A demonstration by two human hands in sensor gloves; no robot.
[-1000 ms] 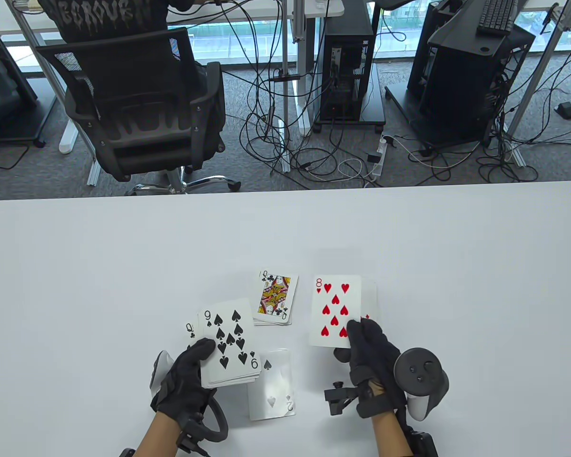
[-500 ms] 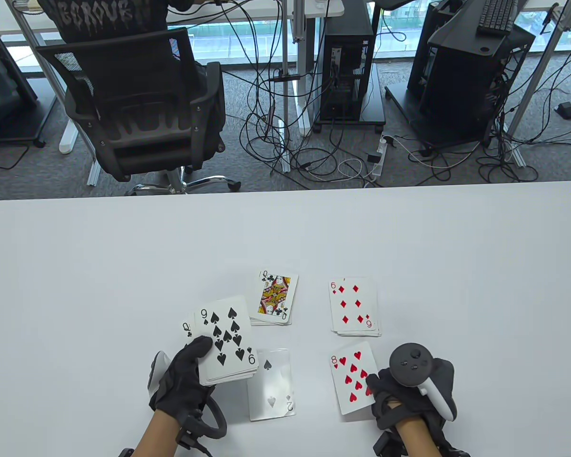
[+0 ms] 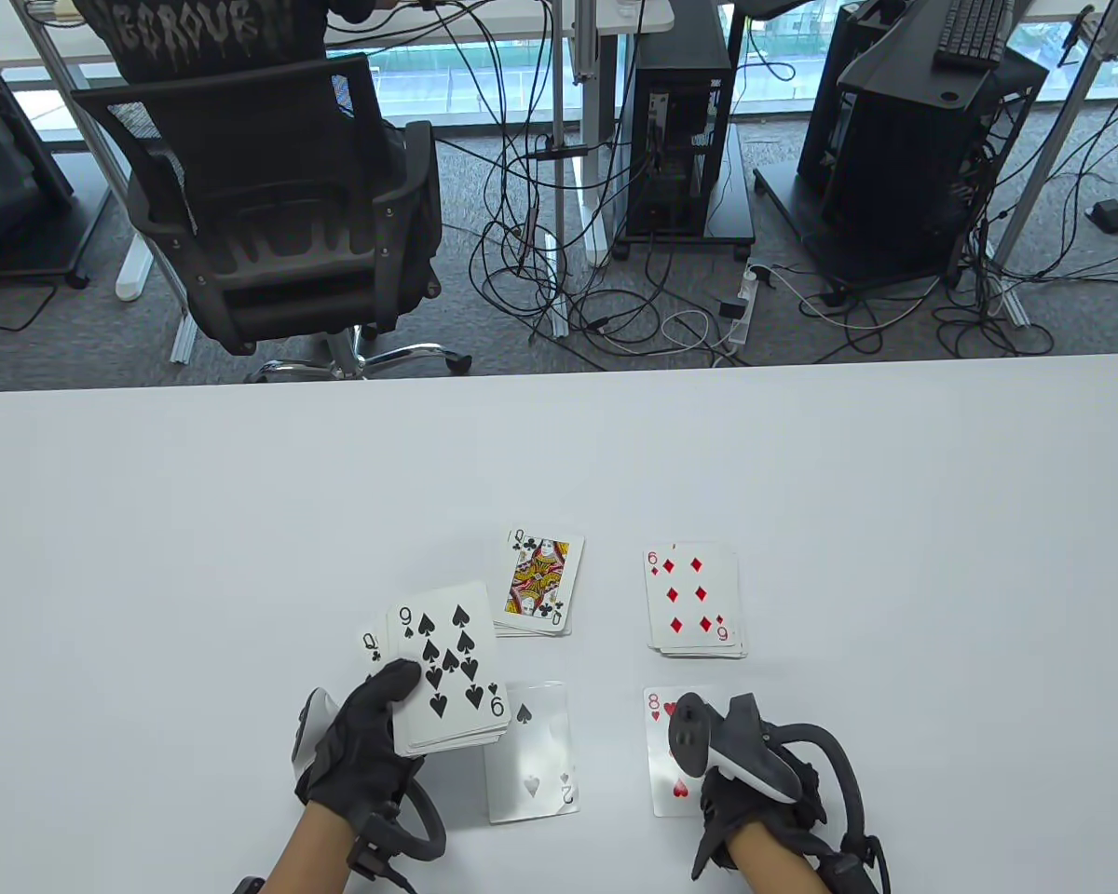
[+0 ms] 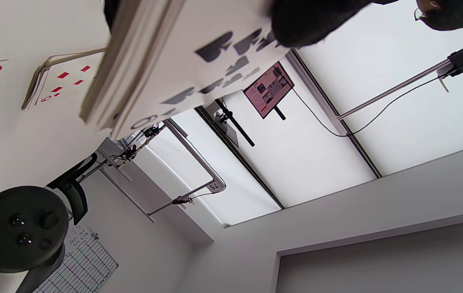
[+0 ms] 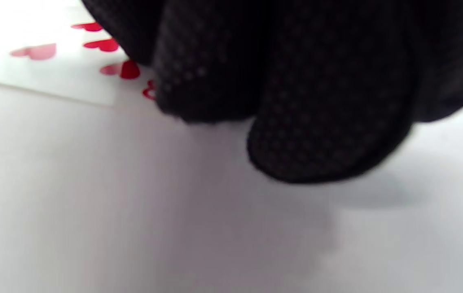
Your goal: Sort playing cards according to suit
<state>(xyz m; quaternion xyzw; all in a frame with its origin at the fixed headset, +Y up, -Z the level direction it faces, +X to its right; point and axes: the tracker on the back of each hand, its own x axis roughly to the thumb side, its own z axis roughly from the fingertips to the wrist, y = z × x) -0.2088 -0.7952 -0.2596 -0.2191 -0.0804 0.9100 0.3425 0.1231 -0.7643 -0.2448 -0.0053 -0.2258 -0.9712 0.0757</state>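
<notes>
Cards lie in four spots on the white table (image 3: 242, 521), with a fifth lot in hand. The left hand (image 3: 363, 745) grips the deck (image 3: 447, 675), thumb curled over the top card, a nine of spades, with a queen's corner peeking out at its left; the left wrist view shows the stack's edge blurred and close. Just right of that hand a two of spades (image 3: 533, 754) lies face up. Beyond it sits the club pile (image 3: 538, 582) topped by a queen, and to the right, apart from it, the diamond pile (image 3: 694, 601) topped by a six. Near the table's front edge, below the diamonds, the eight of hearts (image 3: 663, 759) lies flat. The right hand (image 3: 755, 805) covers that card's right side, palm down, its tracker (image 3: 722, 745) above it. In the blurred right wrist view the fingertips (image 5: 325, 134) rest at the card's edge on the table; whether they pinch it or merely touch cannot be told.
</notes>
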